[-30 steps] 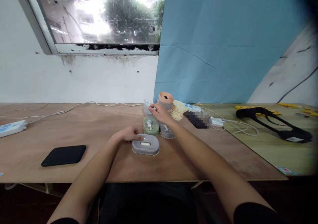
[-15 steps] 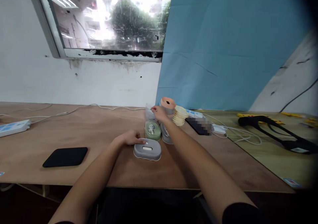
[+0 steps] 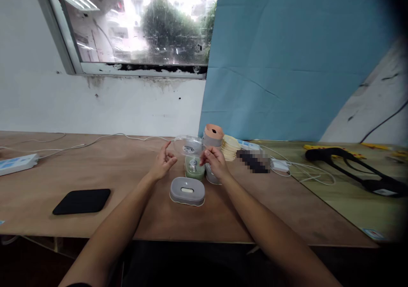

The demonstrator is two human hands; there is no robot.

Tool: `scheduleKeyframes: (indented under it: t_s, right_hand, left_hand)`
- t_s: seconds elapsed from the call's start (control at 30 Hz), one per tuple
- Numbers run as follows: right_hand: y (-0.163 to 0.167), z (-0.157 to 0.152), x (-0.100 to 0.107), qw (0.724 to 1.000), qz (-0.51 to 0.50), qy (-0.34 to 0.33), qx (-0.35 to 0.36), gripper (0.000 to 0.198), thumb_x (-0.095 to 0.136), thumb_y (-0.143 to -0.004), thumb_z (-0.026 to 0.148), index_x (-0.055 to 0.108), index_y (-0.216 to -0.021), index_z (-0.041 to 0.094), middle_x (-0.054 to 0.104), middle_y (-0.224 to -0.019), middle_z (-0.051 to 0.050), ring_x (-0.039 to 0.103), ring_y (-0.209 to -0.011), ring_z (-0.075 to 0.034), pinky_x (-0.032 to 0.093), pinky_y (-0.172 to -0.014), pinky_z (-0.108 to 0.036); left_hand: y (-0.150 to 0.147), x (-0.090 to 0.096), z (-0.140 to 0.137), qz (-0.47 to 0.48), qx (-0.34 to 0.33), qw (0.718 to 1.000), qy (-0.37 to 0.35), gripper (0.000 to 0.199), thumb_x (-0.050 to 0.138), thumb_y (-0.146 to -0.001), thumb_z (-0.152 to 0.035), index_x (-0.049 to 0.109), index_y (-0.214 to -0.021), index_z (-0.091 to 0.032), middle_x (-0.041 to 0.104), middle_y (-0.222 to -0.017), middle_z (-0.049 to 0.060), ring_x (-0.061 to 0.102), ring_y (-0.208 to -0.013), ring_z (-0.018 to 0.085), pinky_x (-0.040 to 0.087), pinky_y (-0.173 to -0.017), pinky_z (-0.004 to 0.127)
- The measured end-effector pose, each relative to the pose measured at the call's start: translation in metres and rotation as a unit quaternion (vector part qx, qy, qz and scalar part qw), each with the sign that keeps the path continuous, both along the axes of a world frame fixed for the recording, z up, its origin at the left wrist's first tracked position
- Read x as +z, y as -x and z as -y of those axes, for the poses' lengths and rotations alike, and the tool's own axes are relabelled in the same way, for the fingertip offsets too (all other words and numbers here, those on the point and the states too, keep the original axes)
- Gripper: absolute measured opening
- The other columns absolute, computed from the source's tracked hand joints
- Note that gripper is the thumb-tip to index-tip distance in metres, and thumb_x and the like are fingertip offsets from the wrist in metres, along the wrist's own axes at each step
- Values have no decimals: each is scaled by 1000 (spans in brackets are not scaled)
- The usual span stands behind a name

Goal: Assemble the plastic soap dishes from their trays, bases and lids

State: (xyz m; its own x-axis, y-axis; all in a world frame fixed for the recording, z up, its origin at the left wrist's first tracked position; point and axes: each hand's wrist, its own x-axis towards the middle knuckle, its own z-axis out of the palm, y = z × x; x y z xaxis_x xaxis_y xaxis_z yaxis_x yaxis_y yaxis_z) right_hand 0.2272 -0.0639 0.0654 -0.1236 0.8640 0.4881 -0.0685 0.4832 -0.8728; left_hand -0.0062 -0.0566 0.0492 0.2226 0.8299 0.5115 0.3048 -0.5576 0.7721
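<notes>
My right hand (image 3: pixel 214 161) pinches the right edge of a clear plastic lid (image 3: pixel 183 144), which has a dark printed mark on it. The lid is held up over a green oval box (image 3: pixel 195 173). To the lid's left, my left hand (image 3: pixel 163 164) is raised with its fingers apart and holds nothing. A grey oval box (image 3: pixel 187 189) with a slot in its top sits on the table just in front of both hands. Behind my right hand, another grey box (image 3: pixel 211 175) is partly hidden.
A peach-coloured box (image 3: pixel 213 131) tops a stack at the back, beside a pile of cream oval pieces (image 3: pixel 230 147). A black flat case (image 3: pixel 81 201) lies at left. White power strips (image 3: pixel 19 164), cables and a black strap-like frame (image 3: pixel 350 170) are on the tables.
My right hand has drawn the clear lid from the back toward me and up. My left hand has let go of the grey box and risen, fingers spread.
</notes>
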Motion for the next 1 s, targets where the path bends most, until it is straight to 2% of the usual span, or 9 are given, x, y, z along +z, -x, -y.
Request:
scheduleKeyframes:
  t_s: [0.1,0.17,0.23,0.33,0.43,0.53,0.7,0.8,1.0]
  right_hand:
    - [-6,9,-5,996,16,61,69,39,55,-78,58,48,-74,20,57,-65,2,55,-50,-12,47,-49,-25]
    - [-10,12,-5,993,72,65,69,41,54,-79,59,50,-73,20,57,-62,2,54,-49,-12,44,-48,-24]
    - [-15,15,-2,987,157,16,17,41,53,-81,58,53,-71,18,55,-57,2,51,-50,-11,40,-50,-22]
    - [-23,15,1,959,264,-67,-73,43,54,-82,55,54,-64,16,49,-54,3,44,-52,-9,33,-52,-21]
    - [-28,12,1,943,310,-77,-87,46,53,-82,55,50,-57,16,43,-53,4,38,-53,-8,28,-51,-20]
    - [-28,12,4,928,367,-39,-57,49,50,-83,54,48,-52,16,44,-50,4,38,-51,-8,28,-50,-20]
    - [-31,18,15,907,403,110,49,52,46,-83,56,54,-53,15,54,-49,1,42,-42,-7,31,-45,-20]
    - [-34,22,19,883,421,179,102,53,46,-83,58,55,-54,14,55,-49,-1,39,-36,-6,29,-39,-20]
    - [-28,29,19,837,490,201,138,50,47,-83,54,58,-54,14,57,-48,-3,44,-35,-8,32,-36,-20]
  left_hand:
    - [-6,1,6,13,-15,998,-52,66,53,-84,-51,35,-137,-16,60,-83,1,47,-55,8,40,-58,23]
    - [-11,3,9,13,-1,999,-37,49,52,-85,-51,53,-116,-14,59,-74,1,51,-60,11,41,-62,24]
    - [-14,5,9,20,-18,999,22,42,49,-86,-54,57,-95,-14,57,-64,-1,51,-57,11,41,-59,23]
    - [-14,7,8,16,-65,988,137,45,46,-85,-59,55,-83,-15,57,-59,-2,43,-45,8,34,-47,21]
    - [-11,7,7,-28,-71,981,177,49,49,-82,-61,56,-75,-14,59,-60,0,44,-44,8,33,-43,21]
    - [-10,5,7,-62,-49,986,146,50,52,-80,-60,61,-74,-12,58,-59,1,52,-52,11,40,-50,21]
    - [-12,9,14,-88,-83,977,177,58,48,-82,-60,61,-114,-13,60,-63,1,53,-47,12,41,-45,23]
    - [-10,14,20,-172,-116,954,217,62,39,-84,-66,65,-106,-13,52,-48,-1,48,-40,13,35,-39,23]
    - [-6,16,24,-276,-126,916,264,66,36,-80,-73,65,-86,-14,52,-43,0,49,-40,14,37,-42,23]
